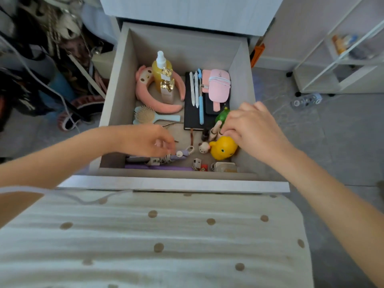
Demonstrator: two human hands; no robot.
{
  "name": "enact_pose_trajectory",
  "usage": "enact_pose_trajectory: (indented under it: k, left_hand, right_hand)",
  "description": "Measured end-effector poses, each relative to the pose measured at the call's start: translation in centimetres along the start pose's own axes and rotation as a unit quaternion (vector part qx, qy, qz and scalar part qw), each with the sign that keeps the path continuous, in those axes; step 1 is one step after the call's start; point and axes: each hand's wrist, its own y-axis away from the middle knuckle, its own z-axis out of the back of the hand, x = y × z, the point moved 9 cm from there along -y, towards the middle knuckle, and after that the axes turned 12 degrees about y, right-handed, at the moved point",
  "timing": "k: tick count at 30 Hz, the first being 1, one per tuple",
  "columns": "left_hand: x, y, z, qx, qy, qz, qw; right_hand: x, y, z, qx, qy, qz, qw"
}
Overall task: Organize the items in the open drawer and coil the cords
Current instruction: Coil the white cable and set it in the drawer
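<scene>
Head, fingers [227, 132] curled, L [145, 140] pinching cord [165, 160], R [253, 129] figurine [214, 130]

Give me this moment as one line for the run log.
drawer open | left hand pinches cord bundle at front | right hand pinches beige figure beside yellow toy

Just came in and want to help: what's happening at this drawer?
A person is sorting the open drawer. Their left hand pinches a white cord near the front; the right hand grips a small beige figurine beside the yellow duck toy. Pens lie lined up on the black notebook.
</scene>
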Motion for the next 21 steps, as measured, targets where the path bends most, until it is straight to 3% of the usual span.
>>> enact_pose_trajectory:
  k: [3,5,8,15,21]
  left_hand:
    - [-0.7,4.2,-1.0,0.071,0.072,0.038,0.994]
    - [-0.2,6.0,-1.6,0.100,0.014,0.074,0.992]
    - [-0.3,7.7,-1.4,0.051,-0.060,0.070,0.994]
    - [-2.9,9.5,-2.4,-0.040,-0.240,0.066,0.968]
    - [-3.2,9.9,-2.9,-0.048,-0.248,0.080,0.964]
  right_hand:
    - [0.0,2.7,0.3,0.058,-0.025,0.007,0.998]
    - [1.1,4.1,0.4,0.109,-0.051,0.023,0.992]
    - [2.8,5.9,1.8,0.152,-0.102,0.026,0.983]
    - [6.1,7.7,3.4,0.149,0.028,0.041,0.988]
    - [7.5,8.3,3.5,0.132,0.090,0.009,0.987]
